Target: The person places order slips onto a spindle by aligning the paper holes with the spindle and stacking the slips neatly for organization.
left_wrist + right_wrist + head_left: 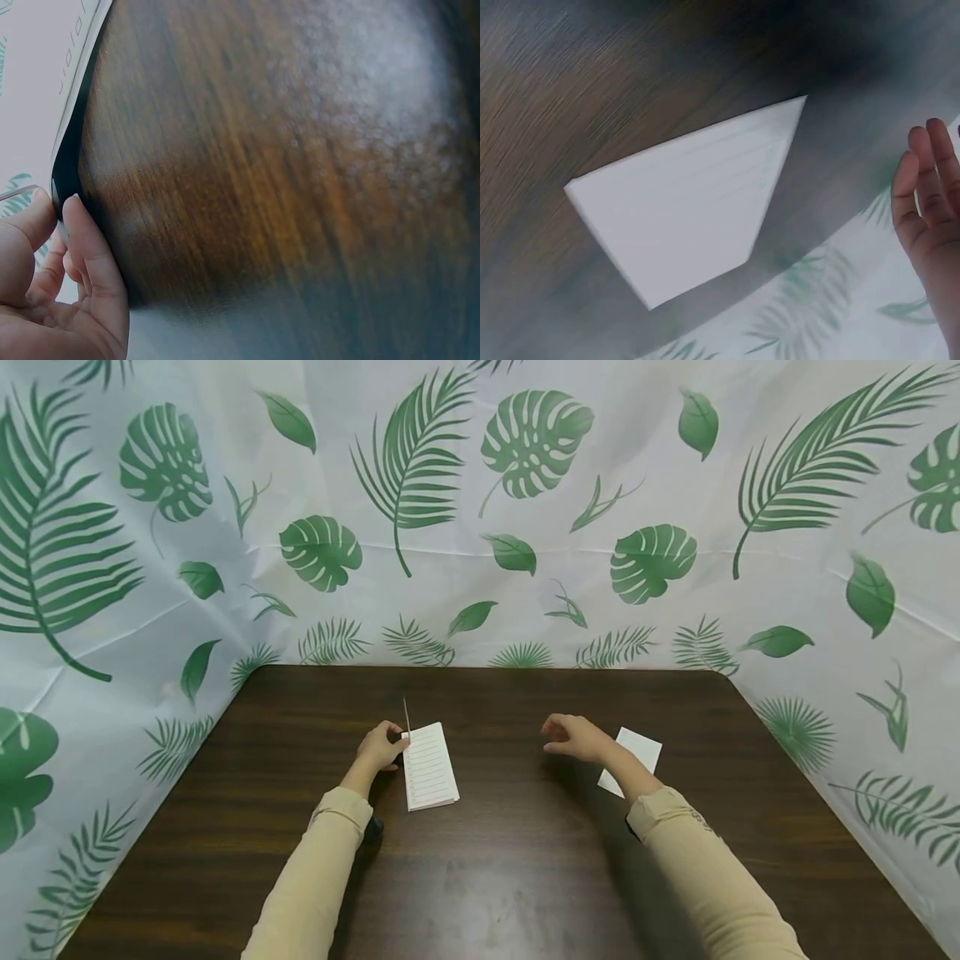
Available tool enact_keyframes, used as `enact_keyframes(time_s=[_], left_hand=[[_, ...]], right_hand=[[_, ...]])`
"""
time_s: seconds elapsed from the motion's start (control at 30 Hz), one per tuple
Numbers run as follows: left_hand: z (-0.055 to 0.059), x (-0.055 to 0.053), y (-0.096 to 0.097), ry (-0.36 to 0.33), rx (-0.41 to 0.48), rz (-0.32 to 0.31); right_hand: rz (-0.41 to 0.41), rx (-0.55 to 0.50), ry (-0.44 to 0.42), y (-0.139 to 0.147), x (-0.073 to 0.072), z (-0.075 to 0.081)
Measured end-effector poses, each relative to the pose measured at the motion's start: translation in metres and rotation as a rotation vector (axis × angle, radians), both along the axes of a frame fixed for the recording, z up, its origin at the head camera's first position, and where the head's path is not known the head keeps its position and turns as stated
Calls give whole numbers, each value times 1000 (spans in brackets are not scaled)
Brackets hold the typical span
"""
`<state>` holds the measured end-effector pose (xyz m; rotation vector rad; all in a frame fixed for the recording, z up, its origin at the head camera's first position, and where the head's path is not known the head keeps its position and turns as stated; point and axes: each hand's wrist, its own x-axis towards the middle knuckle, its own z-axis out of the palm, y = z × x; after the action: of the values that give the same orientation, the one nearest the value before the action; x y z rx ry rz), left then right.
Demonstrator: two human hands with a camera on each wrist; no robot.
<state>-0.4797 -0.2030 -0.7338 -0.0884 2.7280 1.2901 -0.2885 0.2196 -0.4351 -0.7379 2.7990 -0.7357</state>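
Note:
My left hand [378,747] pinches the upper left edge of a stack of white lined paper [431,768], thumb on top. In the left wrist view the edge of the lined paper [73,112] runs down between the thumb and a finger. By the thumb tip a thin brownish strip [407,718] stands up past the stack's top edge; its kind does not show. Over the table to the right hovers my right hand [576,737], its fingers loosely bent and holding nothing. A second white lined paper [686,199] lies below the right forearm, which covers part of it in the head view.
Everything lies on a dark brown wooden table [502,860] with rounded far corners. A white cloth with green leaf prints [450,593] hangs along its back and sides. A dark band [372,828] shows at the left wrist.

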Motion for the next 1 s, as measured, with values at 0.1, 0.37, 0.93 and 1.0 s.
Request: enact_keyframes(time_s=[0.1, 0.37, 0.93, 1.0], left_hand=[[19, 14, 4, 7, 13, -11], [35, 26, 9, -23, 2, 11], [266, 194, 65, -47, -18, 1], [266, 196, 65, -41, -21, 0]], right_hand=[[2, -5, 15, 14, -3, 1], [-58, 69, -6, 58, 4, 5], [-172, 240, -116, 118, 20, -13], [-185, 303, -122, 120, 21, -17]])
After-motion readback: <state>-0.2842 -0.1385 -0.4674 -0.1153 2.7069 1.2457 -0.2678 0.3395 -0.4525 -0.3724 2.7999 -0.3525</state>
